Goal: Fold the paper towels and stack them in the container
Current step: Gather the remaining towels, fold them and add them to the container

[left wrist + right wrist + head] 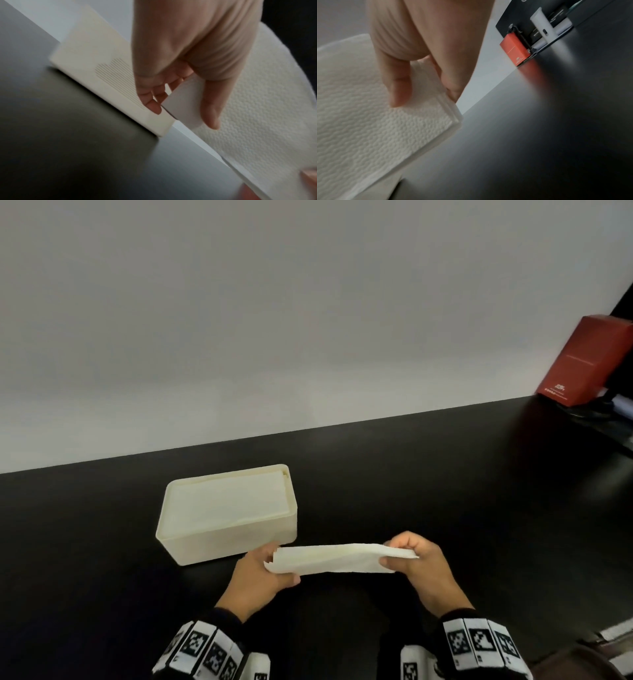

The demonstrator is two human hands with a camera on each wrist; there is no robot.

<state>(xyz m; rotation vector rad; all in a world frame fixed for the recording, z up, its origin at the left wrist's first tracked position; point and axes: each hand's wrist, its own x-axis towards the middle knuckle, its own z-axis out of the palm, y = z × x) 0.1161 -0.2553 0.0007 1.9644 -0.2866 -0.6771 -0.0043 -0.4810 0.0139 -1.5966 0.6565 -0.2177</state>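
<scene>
Paper: folded towel point(337, 558), held flat above the worktop's point(445, 491) near edge, just beside the container point(226, 546).
Left hand point(262, 575): thumb and fingers pinch one end.
Right hand point(416, 559): pinches the other end.
Container: already holds stacked towels.
Risk: layers may splay if either pinch slackens.

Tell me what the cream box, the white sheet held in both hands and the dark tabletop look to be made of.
Cream rectangular container: probably matte plastic; smooth rounded corners and fine moulded ribs on its side. White folded paper towel: soft tissue paper; embossed dimpled texture, layered edges, pinched by the left hand and right hand. Black tabletop: smooth, semi-gloss, perhaps laminate; it mirrors the red box.
</scene>
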